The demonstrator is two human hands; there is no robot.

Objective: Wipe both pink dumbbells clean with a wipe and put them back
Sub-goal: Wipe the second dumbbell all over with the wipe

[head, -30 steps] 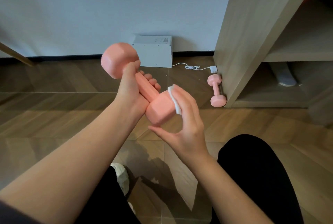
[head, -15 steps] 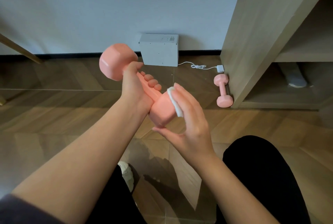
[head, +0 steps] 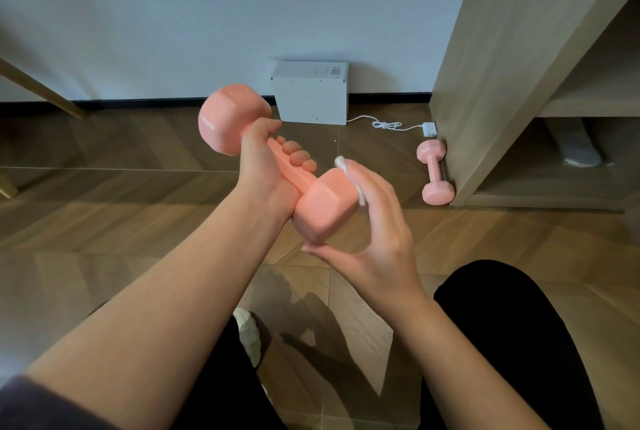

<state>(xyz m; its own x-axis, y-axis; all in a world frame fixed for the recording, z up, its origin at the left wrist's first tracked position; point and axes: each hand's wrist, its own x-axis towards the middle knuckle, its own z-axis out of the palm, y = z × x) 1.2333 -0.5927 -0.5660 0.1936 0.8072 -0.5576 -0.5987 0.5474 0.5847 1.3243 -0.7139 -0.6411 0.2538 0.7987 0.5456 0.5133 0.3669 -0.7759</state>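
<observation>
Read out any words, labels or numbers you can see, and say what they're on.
White box: small print and a dark square label on its top, too small to read.
Held pink dumbbell: faint marks on its far head, too blurred to read.
Nothing else bears text.

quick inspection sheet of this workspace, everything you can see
surface: wooden floor, herringbone boards
job's things: held dumbbell up off the floor, tilted; second dumbbell lying on the floor beside the shelf unit; wipe pressed on the held dumbbell's near head
clutter: white box against the wall; grey item in the lower shelf bay, unclear what
grippers: left hand grips the held dumbbell's handle; right hand holds the wipe against that head
cables: white cable runs on the floor from the white box to an adapter
surroundings: pale wall; wooden leg at left
</observation>
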